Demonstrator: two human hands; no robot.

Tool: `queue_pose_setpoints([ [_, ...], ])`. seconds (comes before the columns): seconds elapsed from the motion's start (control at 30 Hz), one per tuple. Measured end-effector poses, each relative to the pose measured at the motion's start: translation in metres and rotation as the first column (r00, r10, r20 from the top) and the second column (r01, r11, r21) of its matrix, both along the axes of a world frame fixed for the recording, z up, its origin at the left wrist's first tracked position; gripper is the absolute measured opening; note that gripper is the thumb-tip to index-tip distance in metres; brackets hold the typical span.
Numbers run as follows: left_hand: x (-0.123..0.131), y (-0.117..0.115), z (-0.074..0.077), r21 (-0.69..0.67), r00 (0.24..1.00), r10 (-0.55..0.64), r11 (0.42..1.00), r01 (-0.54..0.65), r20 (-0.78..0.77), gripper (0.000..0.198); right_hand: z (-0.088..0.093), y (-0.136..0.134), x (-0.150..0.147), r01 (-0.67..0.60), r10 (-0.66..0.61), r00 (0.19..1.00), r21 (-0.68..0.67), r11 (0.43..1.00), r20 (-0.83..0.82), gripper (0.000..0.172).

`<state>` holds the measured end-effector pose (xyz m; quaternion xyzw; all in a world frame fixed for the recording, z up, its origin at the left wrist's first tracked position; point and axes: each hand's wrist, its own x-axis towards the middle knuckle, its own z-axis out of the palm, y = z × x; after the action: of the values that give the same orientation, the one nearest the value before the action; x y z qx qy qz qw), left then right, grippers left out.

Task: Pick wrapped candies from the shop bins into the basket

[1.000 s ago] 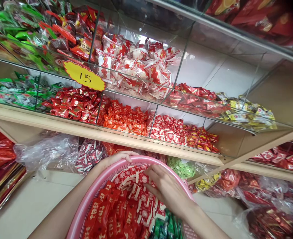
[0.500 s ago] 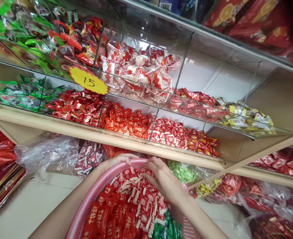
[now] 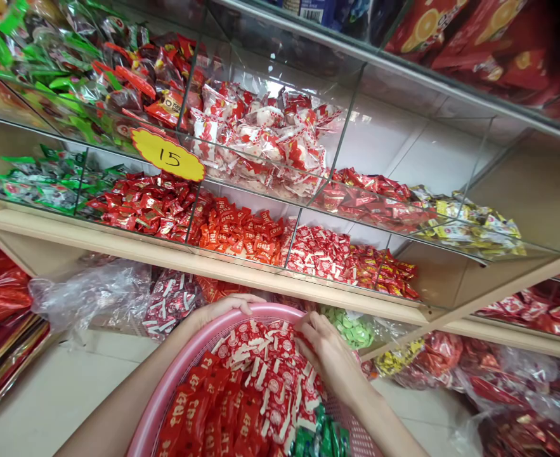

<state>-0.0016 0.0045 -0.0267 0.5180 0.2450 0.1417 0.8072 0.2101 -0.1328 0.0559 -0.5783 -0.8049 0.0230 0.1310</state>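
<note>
A pink plastic basket [image 3: 158,387] sits low in front of me, filled with wrapped candies. Red-and-white candies [image 3: 276,381] lie at its far and right side, larger red packets [image 3: 208,412] at the left, and a few green packets [image 3: 322,438] at the near right. My left hand [image 3: 222,312] is closed over the far left part of the rim. On the far right part of the rim, my right hand [image 3: 325,349] is closed with its fingers bent over the inside edge, beside the red-and-white candies. Its thumb is mostly hidden.
Ahead stands a wooden shelf [image 3: 241,270] with clear dividers and candy compartments. A yellow price tag [image 3: 168,155] marked 15 hangs on its upper front. Bagged candies [image 3: 172,301] and a clear plastic bag [image 3: 94,292] lie beneath, above the tiled floor [image 3: 103,374].
My right hand has shifted right, from over the red-and-white candies to the basket's far right rim. My left hand stays on the rim. The view has barely moved.
</note>
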Motion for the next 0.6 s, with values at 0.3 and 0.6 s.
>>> queue_pose_setpoints([
  [0.3, 0.000, -0.002, 0.006, 0.002, 0.999, 0.029, 1.000, -0.029, -0.023, 0.051, -0.003, -0.007, 0.000, -0.033, 0.032, 0.999, -0.031, 0.999, -0.033, 0.022],
  [0.6, 0.003, -0.004, 0.014, 0.014, 0.999, 0.038, 0.999, -0.038, -0.010, 0.049, -0.003, -0.014, 0.003, -0.077, 0.072, 0.994, -0.050, 0.996, -0.086, 0.029],
])
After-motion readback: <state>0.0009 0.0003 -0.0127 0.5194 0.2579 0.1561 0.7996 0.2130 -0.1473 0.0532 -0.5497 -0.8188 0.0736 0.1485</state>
